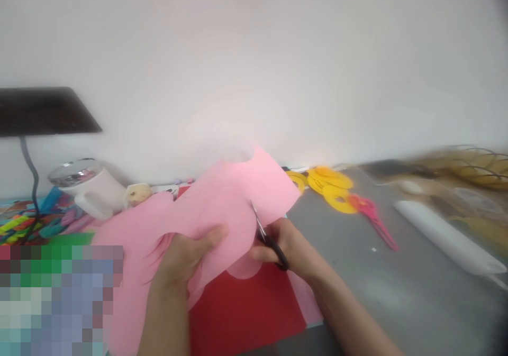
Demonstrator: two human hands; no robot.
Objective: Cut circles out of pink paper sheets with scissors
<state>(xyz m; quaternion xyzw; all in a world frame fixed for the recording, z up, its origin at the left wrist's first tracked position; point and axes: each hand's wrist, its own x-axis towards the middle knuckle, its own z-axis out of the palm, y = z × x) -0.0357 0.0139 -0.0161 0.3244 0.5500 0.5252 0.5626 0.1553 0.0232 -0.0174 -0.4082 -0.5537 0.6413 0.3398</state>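
Ideally, a curved cut like this comes from turning the pink paper (pixel 234 197) into the blades (pixel 259 219) with the left hand (pixel 184 255), while the right hand (pixel 291 250) works the scissors (pixel 273 249) in short, unhurried snips. Small turns should leave a smoother rim than big ones, and so thin a sheet probably wants light tension near the cut, lest it fold between the blades. The left thumb (pixel 216 236) lies on the paper apart from the blades, which looks a safe spacing. The left hand pinches the paper, thumb on top, its other fingers hidden beneath. The right hand is curled around the black handles (pixel 280 258); how far apart the blades stand is hard to tell. The paper is held up over a red sheet (pixel 242 319) on the tabletop (pixel 357 292).
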